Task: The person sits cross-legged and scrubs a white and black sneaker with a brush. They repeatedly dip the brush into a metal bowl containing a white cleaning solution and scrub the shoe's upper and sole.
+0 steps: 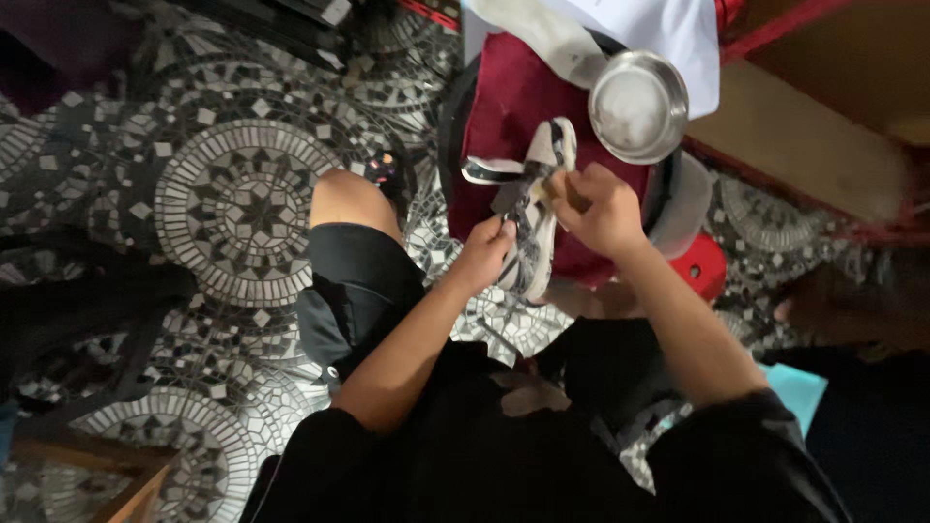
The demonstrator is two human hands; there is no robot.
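A white and black sports shoe (pixel 536 208) is held up in front of me over a dark red cloth (pixel 515 97). My left hand (pixel 484 254) grips the shoe's near side from the left. My right hand (pixel 599 208) is closed on the shoe's upper part, with something small and brownish between the fingers that I cannot make out. The shoe's tongue or strap sticks out to the left.
A round steel bowl (pixel 638 105) sits beyond the shoe, beside white cloth (pixel 668 29). The red cloth lies in a dark round tub (pixel 451 116). A red object (pixel 705 263) is at right. My bare knee (pixel 349 199) is over patterned mosaic floor (pixel 223 184).
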